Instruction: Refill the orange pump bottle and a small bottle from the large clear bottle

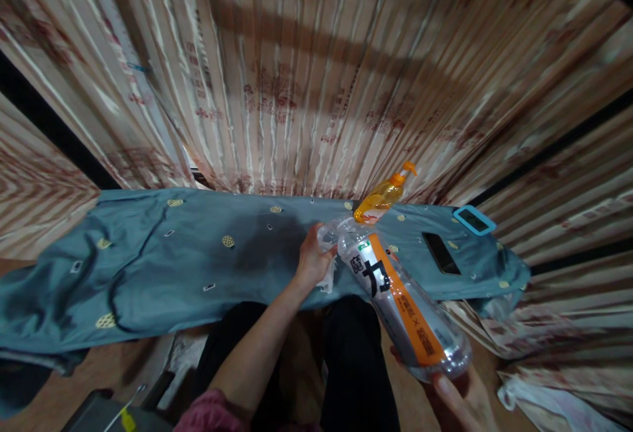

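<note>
Both hands on one thing: right hand (462, 398) cups the base of a large clear plastic bottle with an orange-and-white label (403, 300), fingers curled under it, bottle tilted with its neck pointing away and up-left. Left hand (312, 262) is closed around the neck end, pinching a crumpled bit of white tissue or cloth (328, 280) against it; can't tell if a cap is on, the neck is blurred and partly hidden by the fingers.

Bottle hangs over the near edge of a blue-grey cloth with small gold motifs (163, 267) that covers the worktop, and above the person's dark-trousered lap (346, 353).

Risks, judged from this:
- Base is held only by fingertips at the frame edge; a slip would drop the heavy end onto the lap or floor.
- If the neck is open, the tilt is shallow, so any dip of that end could spill onto the cloth.
- Amber pump bottle with an orange nozzle (383, 198) stands leaning just behind the neck; a swing of the left hand could knock it over.
- Black phone (441, 253) lies flat on the cloth near the bottle, a second device with a light blue frame (473, 219) further right; any spill running right would reach them.

Striped curtain (316, 69) behind.
</note>
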A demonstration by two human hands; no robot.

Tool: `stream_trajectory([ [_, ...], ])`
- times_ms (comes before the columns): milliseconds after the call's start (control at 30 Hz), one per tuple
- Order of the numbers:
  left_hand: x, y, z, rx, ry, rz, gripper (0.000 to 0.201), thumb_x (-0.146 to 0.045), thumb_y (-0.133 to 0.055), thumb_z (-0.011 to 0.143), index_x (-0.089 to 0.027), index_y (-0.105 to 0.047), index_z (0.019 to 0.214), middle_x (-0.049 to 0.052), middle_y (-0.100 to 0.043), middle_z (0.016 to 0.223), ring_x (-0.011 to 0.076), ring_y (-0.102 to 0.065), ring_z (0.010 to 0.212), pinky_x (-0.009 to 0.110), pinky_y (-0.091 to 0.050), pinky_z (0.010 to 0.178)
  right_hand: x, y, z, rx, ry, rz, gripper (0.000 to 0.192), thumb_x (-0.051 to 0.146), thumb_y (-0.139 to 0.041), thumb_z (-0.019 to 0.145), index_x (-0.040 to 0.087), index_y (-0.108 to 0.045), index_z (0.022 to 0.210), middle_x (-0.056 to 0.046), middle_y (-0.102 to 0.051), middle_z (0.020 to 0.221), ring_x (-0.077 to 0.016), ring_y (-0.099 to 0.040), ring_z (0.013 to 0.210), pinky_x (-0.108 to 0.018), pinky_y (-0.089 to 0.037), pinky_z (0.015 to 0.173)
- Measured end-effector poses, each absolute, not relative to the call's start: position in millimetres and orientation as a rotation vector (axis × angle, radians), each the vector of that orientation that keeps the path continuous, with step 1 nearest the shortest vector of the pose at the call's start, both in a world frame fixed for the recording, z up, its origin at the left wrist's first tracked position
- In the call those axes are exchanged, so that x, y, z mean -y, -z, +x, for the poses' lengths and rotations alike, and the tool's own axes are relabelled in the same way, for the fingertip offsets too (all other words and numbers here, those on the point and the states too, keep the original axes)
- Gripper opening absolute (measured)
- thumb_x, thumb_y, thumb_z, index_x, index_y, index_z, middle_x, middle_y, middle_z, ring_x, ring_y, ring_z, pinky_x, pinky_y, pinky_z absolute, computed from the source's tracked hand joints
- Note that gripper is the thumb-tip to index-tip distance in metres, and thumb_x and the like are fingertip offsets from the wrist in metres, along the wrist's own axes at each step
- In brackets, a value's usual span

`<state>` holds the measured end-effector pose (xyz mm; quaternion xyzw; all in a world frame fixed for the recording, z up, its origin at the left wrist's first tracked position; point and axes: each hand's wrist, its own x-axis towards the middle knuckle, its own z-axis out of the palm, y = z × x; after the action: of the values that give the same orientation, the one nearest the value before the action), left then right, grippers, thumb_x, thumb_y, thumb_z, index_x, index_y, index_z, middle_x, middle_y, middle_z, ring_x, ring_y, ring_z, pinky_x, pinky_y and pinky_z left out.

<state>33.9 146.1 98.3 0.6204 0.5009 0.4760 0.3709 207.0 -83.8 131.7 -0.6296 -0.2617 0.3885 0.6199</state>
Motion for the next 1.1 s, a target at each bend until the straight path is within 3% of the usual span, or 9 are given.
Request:
stream_trajectory([
  [133, -145, -104, 31, -1.284, -1.221, 1.597, 0.040, -0.014, -0.069, 0.071, -0.021, -0.055, 0.108, 0.005, -0.069, 0.108, 0.0228, -0.066, 0.102, 0.036, -0.052, 0.092, 84, -141, 199, 0.542, -0.912, -1.468, 0.076, 0.053, -0.084, 0.059, 0.026, -0.059, 0.125, -0.012, -0.069, 0.122, -0.0367, -0.058, 0.123, -0.056, -0.032, 0.112],
  [200, -144, -105, 31, -1.287, -1.206, 1.603, 0.040, -0.014, -0.069, 0.072, -0.021, -0.055, 0.108, 0.004, -0.069, 0.108, 0.0227, -0.066, 0.102, 0.036, -0.052, 0.093, 83, -145, 196, 0.517, -0.936, -1.449, 0.078, 0.053, -0.085, 0.059, 0.026, -0.057, 0.127, -0.012, -0.068, 0.125, -0.0371, -0.058, 0.122, -0.056, -0.030, 0.113],
  [567, -144, -102, 36, -1.319, -1.192, 1.601, 0.043, -0.012, -0.072, 0.069, -0.020, -0.055, 0.108, 0.005, -0.069, 0.107, 0.0225, -0.067, 0.102, 0.034, -0.052, 0.092, 87, -126, 214, 0.575, -0.958, -1.461, 0.071, 0.052, -0.082, 0.064, 0.027, -0.059, 0.126, -0.012, -0.072, 0.117, -0.0383, -0.061, 0.118, -0.058, -0.037, 0.108],
  [767, -145, -101, 37, -1.326, -1.179, 1.598, 0.047, -0.010, -0.071, 0.066, -0.021, -0.054, 0.109, 0.004, -0.069, 0.106, 0.0219, -0.067, 0.100, 0.035, -0.053, 0.091, 87, -121, 219, 0.619, -0.928, -1.451, 0.075, 0.053, -0.082, 0.064, 0.027, -0.057, 0.130, -0.013, -0.073, 0.116, -0.0384, -0.065, 0.113, -0.057, -0.049, 0.098],
  [967, -146, -98, 37, -1.321, -1.186, 1.640, 0.048, -0.018, -0.075, 0.067, -0.020, -0.054, 0.110, 0.004, -0.069, 0.104, 0.0234, -0.068, 0.099, 0.037, -0.054, 0.089, 86, -126, 215, 0.639, -0.970, -1.421, 0.072, 0.052, -0.080, 0.068, 0.028, -0.055, 0.131, -0.010, -0.077, 0.104, -0.0325, -0.074, 0.089, -0.048, -0.058, 0.082],
  [1100, -147, -91, 39, -1.289, -1.286, 1.619, 0.063, -0.019, -0.077, 0.065, -0.020, -0.049, 0.121, 0.009, -0.064, 0.120, 0.0253, -0.065, 0.111, 0.040, -0.052, 0.098, 87, -124, 220, 0.667, -0.976, -1.435, 0.079, 0.053, -0.079, 0.070, 0.025, -0.049, 0.138, -0.012, -0.077, 0.102, -0.0321, -0.075, 0.081, -0.049, -0.058, 0.080],
])
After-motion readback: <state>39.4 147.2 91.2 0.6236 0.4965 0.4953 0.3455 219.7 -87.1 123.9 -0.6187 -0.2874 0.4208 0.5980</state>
